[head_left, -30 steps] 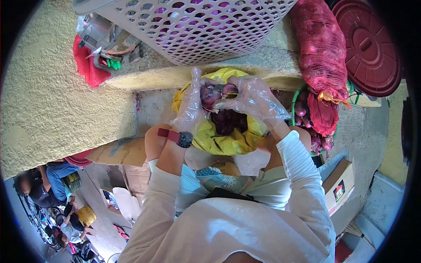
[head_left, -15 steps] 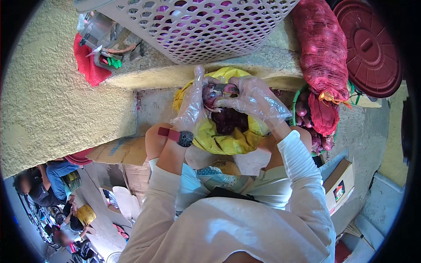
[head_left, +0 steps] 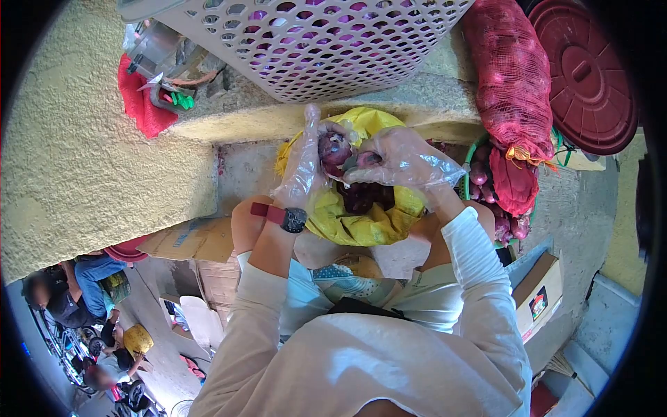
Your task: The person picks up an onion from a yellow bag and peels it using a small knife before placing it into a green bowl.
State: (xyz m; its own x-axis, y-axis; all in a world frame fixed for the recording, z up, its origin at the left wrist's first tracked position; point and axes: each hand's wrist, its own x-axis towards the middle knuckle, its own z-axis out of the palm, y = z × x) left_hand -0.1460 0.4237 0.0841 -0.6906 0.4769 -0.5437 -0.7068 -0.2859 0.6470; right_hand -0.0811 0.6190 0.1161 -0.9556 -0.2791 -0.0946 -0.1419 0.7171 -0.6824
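My left hand (head_left: 303, 161), in a clear plastic glove, cups a purple-red onion (head_left: 335, 148) with the thumb stretched upward. Its skin looks partly loosened near the bottom. Close on the right, my gloved right hand (head_left: 403, 158) pinches a small dark reddish piece with a greyish edge (head_left: 367, 159) between thumb and fingers; whether it is peel or a short blade I cannot tell. Below both hands, a yellow sack (head_left: 333, 226) lies rolled open between my knees, with dark red onion skins (head_left: 365, 197) inside.
A white perforated plastic basket (head_left: 333, 66) of purple onions stands on the ledge ahead. To the right are a red mesh sack of onions (head_left: 511, 83), a dark red lid (head_left: 582, 73) and a green-rimmed basket (head_left: 467, 167) with onions. Two people sit at lower left.
My right hand has drawn slightly right, away from the onion, with the small dark piece in its fingers. More of the onion's round side now shows in my left hand.
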